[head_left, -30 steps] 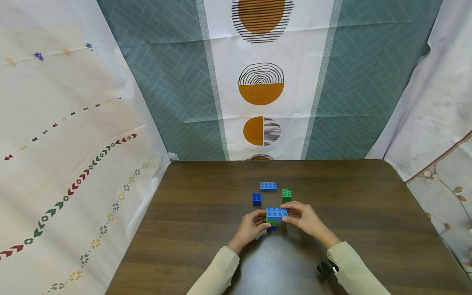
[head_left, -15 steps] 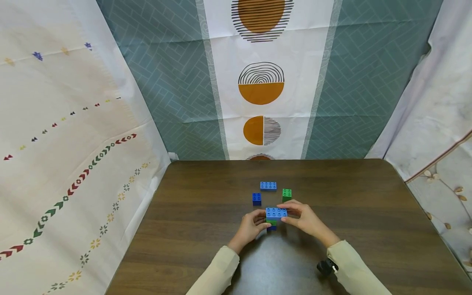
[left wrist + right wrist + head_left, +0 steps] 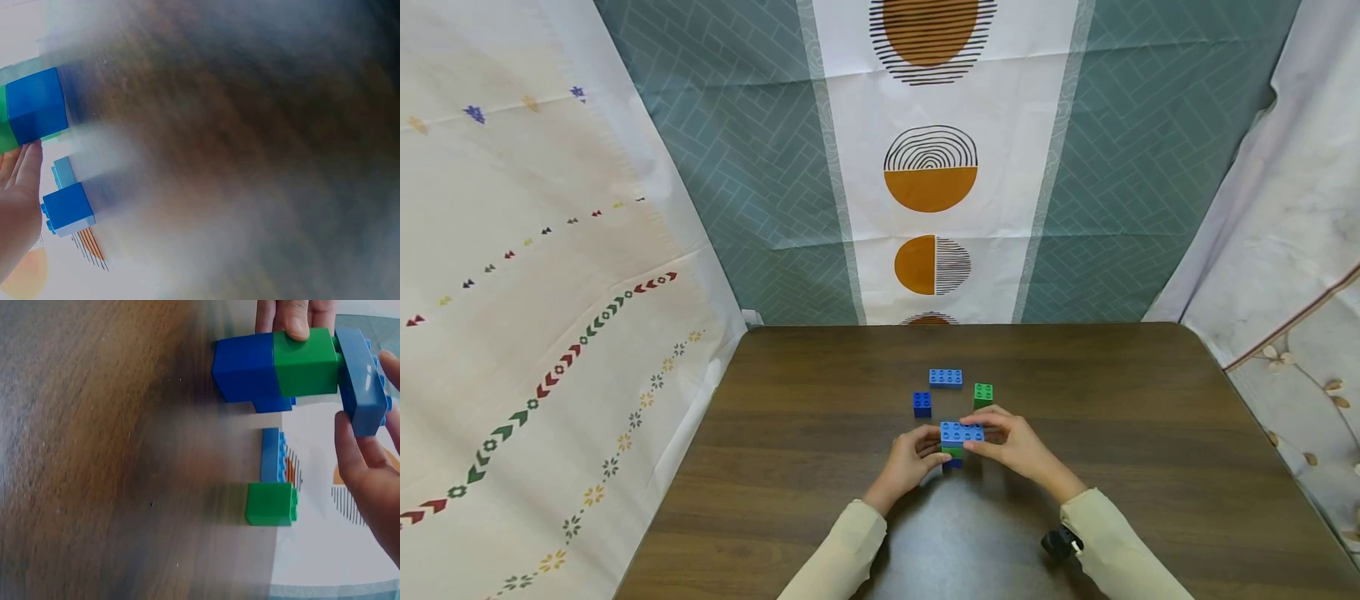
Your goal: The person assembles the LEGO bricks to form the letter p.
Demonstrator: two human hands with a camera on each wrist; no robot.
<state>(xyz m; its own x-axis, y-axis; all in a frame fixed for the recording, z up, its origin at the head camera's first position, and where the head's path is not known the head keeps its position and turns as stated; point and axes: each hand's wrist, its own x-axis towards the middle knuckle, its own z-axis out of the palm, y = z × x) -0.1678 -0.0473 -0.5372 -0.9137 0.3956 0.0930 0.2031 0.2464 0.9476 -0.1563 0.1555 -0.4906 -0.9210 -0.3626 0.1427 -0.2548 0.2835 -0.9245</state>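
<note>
My left hand (image 3: 904, 468) grips a green toy building brick (image 3: 306, 362) that stands on a dark blue brick (image 3: 244, 369); its thumb lies on the green side. Over the green brick is a long light blue brick (image 3: 962, 433), which my right hand (image 3: 1018, 446) holds between thumb and fingers by its right part. In the right wrist view this light blue brick sits slightly askew, with green studs showing in the narrow gap. The left wrist view catches the stack's dark blue base (image 3: 37, 106) beside the left fingers.
Behind the stack on the brown wooden table (image 3: 805, 433) stand a second long light blue brick (image 3: 945, 378), a small dark blue brick (image 3: 922, 405) and a small green brick (image 3: 982, 395). Patterned cloths (image 3: 932, 275) hang beyond the table's far edge and at both sides.
My right hand has shifted slightly left along the light blue brick, its fingertips now further over its top. The left hand and the loose bricks stay in place.
</note>
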